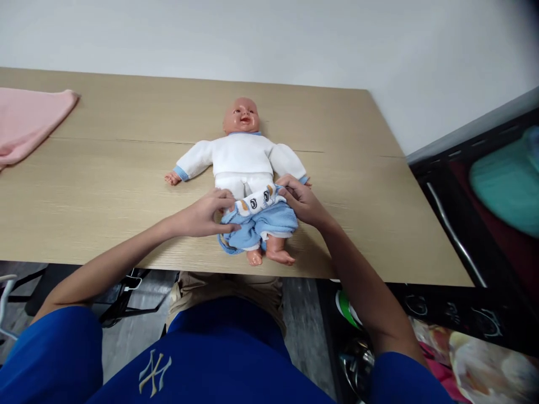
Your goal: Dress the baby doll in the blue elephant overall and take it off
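A baby doll [243, 151] lies on its back on the wooden table, head away from me, arms spread. It wears a white top with blue cuffs. Light blue doll overalls [275, 220] with a white bib bearing stitched eyes are bunched round its lower legs, and both feet stick out below. My left hand [206, 214] grips the left side of the overalls, thumb low on the blue cloth and fingers at the bib's edge. At the bib's right end, my right hand [301, 199] pinches the cloth. Its fingertips are partly hidden by the fabric.
A pink cloth [31, 120] lies on the table [126, 168] at the far left. Beyond the table's right edge stands a dark rack [457, 235] with a teal item [505, 179]. A pale wall runs along the back. The table's front edge is close to my body.
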Available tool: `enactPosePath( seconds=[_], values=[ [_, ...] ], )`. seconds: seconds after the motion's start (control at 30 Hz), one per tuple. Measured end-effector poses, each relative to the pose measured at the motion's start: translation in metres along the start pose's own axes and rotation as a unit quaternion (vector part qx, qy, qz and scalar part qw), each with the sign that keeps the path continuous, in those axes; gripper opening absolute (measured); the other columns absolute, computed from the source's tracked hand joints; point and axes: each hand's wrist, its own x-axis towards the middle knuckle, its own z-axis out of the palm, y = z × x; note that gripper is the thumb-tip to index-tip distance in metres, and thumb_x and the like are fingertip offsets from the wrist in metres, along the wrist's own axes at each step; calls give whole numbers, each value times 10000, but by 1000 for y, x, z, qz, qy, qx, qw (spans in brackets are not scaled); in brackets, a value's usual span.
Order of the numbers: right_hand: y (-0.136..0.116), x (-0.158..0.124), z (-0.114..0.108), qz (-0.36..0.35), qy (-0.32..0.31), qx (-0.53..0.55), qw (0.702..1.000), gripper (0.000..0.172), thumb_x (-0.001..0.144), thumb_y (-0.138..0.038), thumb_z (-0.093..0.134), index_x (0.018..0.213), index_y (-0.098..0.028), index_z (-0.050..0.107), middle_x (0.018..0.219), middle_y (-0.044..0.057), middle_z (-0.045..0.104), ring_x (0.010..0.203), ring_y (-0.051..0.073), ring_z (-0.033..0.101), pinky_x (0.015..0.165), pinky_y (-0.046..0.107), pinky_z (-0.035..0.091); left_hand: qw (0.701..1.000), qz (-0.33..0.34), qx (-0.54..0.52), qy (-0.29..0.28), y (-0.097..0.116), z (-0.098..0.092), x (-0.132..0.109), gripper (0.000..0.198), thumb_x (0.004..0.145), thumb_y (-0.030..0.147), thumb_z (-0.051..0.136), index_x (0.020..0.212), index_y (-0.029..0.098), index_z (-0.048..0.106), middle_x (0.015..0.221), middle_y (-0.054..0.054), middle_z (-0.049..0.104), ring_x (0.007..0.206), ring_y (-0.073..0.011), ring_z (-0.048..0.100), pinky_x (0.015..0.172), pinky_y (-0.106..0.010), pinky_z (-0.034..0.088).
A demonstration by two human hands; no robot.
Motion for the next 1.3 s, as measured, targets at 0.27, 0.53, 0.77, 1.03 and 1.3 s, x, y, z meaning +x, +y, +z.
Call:
enactPosePath(
  seconds=[0.27, 0.53, 0.77, 1.03, 1.3],
  values=[
    [2, -11, -3, 75, -85, 40, 993, 622, 908, -853, 899, 1078, -274, 750, 909, 18, 681, 830, 231, 616, 759, 361, 550, 966, -3, 0, 257, -36, 24, -12, 201, 1069, 434, 691, 1122, 258, 607, 1600, -189, 622, 1580, -359, 563, 1396, -632, 426],
    [10, 9, 28, -28, 69, 0, 997, 522, 1002, -808, 813, 1086, -308, 687, 1042, 45, 698, 1025, 270, 680, 960, 413, 610, 942, -93, -71, 315, -67, 21, 10, 402, 1118, 668, 578, 1174, 272, 538, 1123, -76, 716, 1092, -272, 702, 1067, -466, 600],
    [36, 47, 39, 53, 133, 46, 989, 633, 951, -904, 784, 1115, -327, 583, 769, -55, 539, 663, 198, 476, 618, 335, 415, 929, -102, -166, 315, -83, 7, 52, 666, 971, 907, 628, 1083, 252, 576, 1031, -37, 653, 990, -229, 639, 938, -358, 583],
    [50, 35, 39, 8, 259, -60, 964, 440, 1033, -716, 777, 1009, -295, 651, 991, 16, 625, 982, 245, 595, 978, 377, 572, 939, -83, -77, 324, -91, 16, 37, 652, 989, 896, 637, 1116, 259, 584, 1261, -102, 668, 1294, -296, 627, 1205, -434, 531],
    [61, 63, 43, 77, 204, 129, 967, 730, 831, -978, 818, 1045, -318, 589, 956, -27, 677, 954, 218, 661, 933, 349, 605, 918, -68, -113, 373, -106, 9, 56, 628, 1098, 899, 566, 1094, 272, 551, 1023, -33, 612, 994, -245, 599, 982, -393, 554]
  ],
)
